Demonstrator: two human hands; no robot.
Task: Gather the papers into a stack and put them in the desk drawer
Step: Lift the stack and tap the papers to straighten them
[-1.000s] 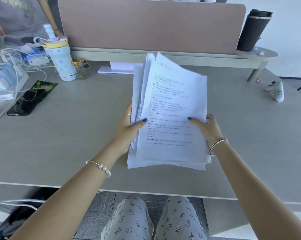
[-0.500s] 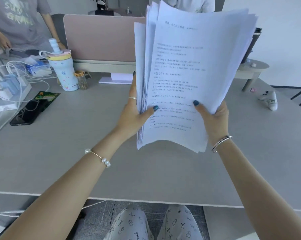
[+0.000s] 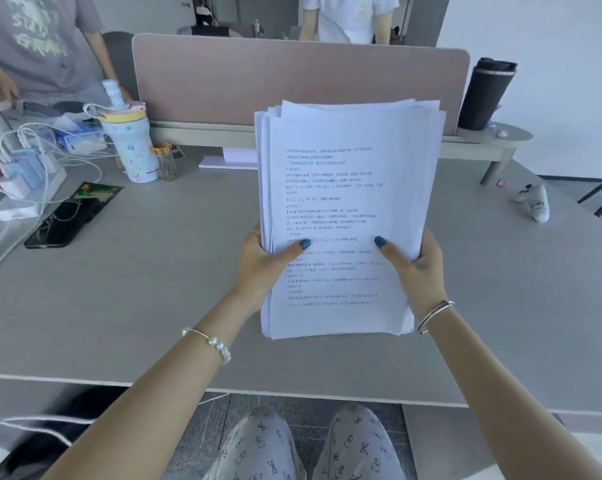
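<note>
A thick stack of white printed papers [image 3: 344, 195] stands nearly upright over the middle of the grey desk [image 3: 154, 289], its bottom edge close above the desktop. My left hand [image 3: 263, 268] grips the stack's lower left edge, thumb on the front sheet. On the lower right edge sits my right hand [image 3: 417, 268], thumb also on the front. The sheets' top edges are slightly uneven. No drawer is in view.
A black phone [image 3: 55, 225] and a green packet [image 3: 93, 194] lie at the left, with chargers and cables [image 3: 26, 168] beyond. A pastel bottle [image 3: 128, 143] and small jar [image 3: 166, 162] stand at the back left. A dark tumbler [image 3: 484, 95] stands on the shelf; a white tube [image 3: 534, 204] lies right. Two people stand behind the pink divider [image 3: 292, 84].
The stack rose off the desk, was held high and tilted, and has now come back down nearly upright near the desktop. Both hands kept their grip throughout.
</note>
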